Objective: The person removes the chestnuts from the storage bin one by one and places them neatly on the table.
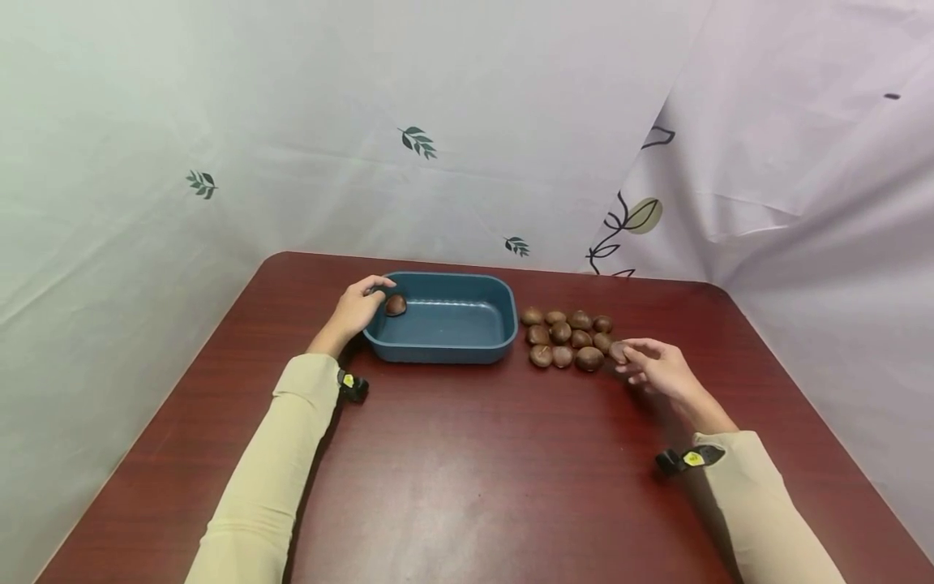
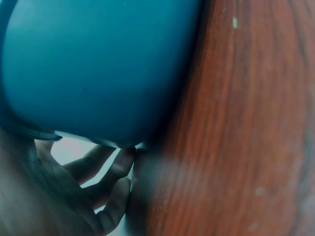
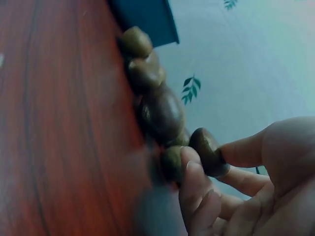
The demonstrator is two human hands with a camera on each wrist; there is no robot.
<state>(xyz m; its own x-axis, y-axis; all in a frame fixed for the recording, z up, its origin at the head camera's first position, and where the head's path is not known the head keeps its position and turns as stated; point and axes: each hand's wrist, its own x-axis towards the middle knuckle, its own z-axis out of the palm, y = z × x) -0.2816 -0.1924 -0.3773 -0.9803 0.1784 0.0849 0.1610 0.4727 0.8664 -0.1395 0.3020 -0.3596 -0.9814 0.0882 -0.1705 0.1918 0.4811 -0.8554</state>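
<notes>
A blue rectangular plastic tray (image 1: 438, 354) stands toward the back of the table, with one brown chestnut (image 1: 396, 305) in its left end. My left hand (image 1: 357, 308) grips the tray's left end, the thumb at the rim. In the left wrist view, the fingers (image 2: 118, 169) touch the outer wall. To the right of the tray lies a group of several chestnuts (image 1: 560, 332) in rough rows. At the group's right edge, my right hand (image 1: 662, 371) pinches a chestnut (image 3: 209, 152) between thumb and fingers, close beside the other chestnuts.
The dark red wooden table (image 1: 467, 454) has rounded back corners. Behind and around it hangs a pale cloth (image 1: 467, 122) printed with leaves. Each wrist wears a black strap with a small camera.
</notes>
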